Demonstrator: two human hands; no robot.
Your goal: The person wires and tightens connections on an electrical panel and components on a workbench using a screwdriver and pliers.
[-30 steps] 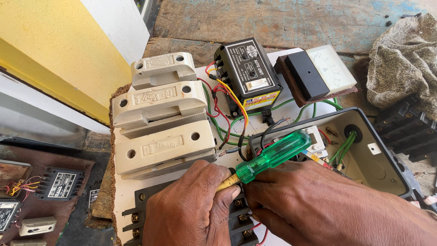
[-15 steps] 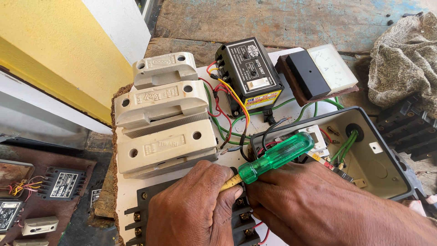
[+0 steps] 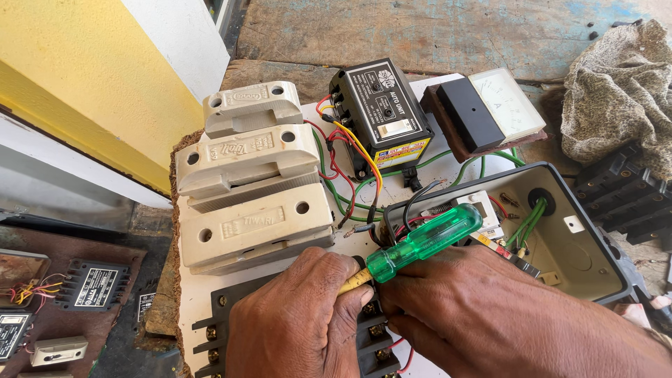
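Note:
My left hand (image 3: 297,315) rests on a black terminal strip (image 3: 217,329) at the near edge of a white board (image 3: 192,297). Its fingers close around the yellow shank of a green-handled screwdriver (image 3: 423,241). My right hand (image 3: 483,308) lies beside it on the strip's right part, fingers curled by the screwdriver shank under the handle; its grip is hidden. The screwdriver tip is hidden between my hands. Three cream porcelain fuse holders (image 3: 252,178) stand just beyond my left hand.
A black control unit (image 3: 381,115) with red, yellow and green wires sits at the board's far side, next to a panel meter (image 3: 490,105). An open grey enclosure (image 3: 560,238) lies at right, a rag (image 3: 619,91) beyond. Old panel parts (image 3: 70,294) lie at left.
Both hands and the screwdriver stay in nearly the same place; the green handle has shifted only slightly.

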